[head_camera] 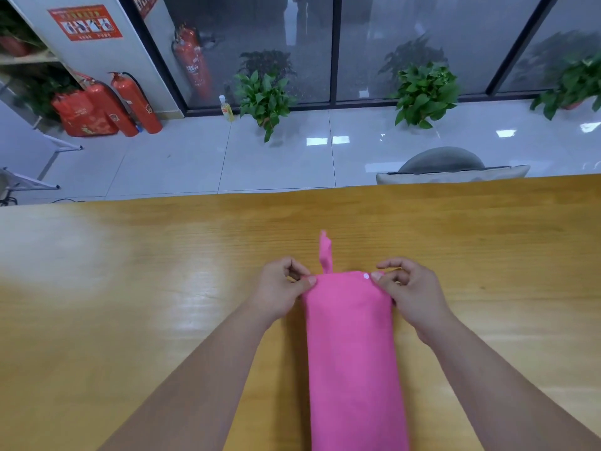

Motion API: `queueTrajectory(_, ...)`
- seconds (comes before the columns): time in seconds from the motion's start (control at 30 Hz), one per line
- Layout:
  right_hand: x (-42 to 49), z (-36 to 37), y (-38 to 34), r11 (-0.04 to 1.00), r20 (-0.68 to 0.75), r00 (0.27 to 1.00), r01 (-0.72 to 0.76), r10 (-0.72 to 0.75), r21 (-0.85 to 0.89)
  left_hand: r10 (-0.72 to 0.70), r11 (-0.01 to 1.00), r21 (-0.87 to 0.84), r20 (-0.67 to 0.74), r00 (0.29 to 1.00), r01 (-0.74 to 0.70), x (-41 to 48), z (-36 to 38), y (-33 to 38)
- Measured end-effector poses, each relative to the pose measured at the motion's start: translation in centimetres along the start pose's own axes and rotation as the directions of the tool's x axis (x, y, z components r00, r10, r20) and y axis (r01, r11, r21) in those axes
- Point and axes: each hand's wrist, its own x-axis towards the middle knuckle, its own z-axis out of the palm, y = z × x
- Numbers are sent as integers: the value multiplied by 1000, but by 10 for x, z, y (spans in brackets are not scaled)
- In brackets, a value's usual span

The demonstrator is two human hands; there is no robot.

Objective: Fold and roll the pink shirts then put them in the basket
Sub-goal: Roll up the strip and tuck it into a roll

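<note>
While the pink shirt point(353, 353) lay folded into a long narrow strip on the wooden table point(130, 288), running from the near edge at six o'clock straight toward twelve, both hands were at its far end. The left hand point(279, 291) pinched the far corner on the nine o'clock side, with thumb and bent forefinger closed on the cloth and the other fingers curled in behind. The right hand point(413, 296) pinched the corner on the three o'clock side in the same way. Its thumb tip pressed just beside a small white button point(366, 276), and its remaining fingers arched loosely above the wood. Between the two hands a thin pink tab point(325, 250) of the shirt stuck out toward twelve o'clock across the tabletop. Past the table's far edge, at about one o'clock, a grey chair back point(442, 161) rose above a pale cushion point(455, 175). Farther off on the tiled floor point(182, 157), potted plants point(263, 99) stood from twelve round to two o'clock. A yellow bottle point(226, 109) stood just beside the nearest plant, and red fire extinguishers point(136, 102) stood at ten o'clock.
</note>
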Motion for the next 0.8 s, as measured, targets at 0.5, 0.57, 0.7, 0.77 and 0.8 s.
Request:
queueTrajectory(0.5, -37, 73, 63, 585, -265, 882, 14, -389, -811, 332, 667, 731, -117, 936, -146, -23, 11, -69)
queueTrajectory(0.57, -72, 91, 71, 417, -4, 930, 161, -367, -895, 325, 552, 814, -7, 946, -183, -54, -5, -93)
queueTrajectory(0.7, -67, 95, 91, 176, 266, 936, 309, -231, -934, 312, 345, 897, 169, 935, -277, -93, -24, -119)
queueTrajectory(0.77, -54, 93, 89, 136, 264, 949, 288, -172, -948, 282, 326, 911, 160, 946, -252, -93, -23, -113)
queueTrajectory(0.8, -51, 94, 88, 123, 267, 950, 288, -161, -950, 272, 318, 918, 150, 950, -236, -91, -21, -111)
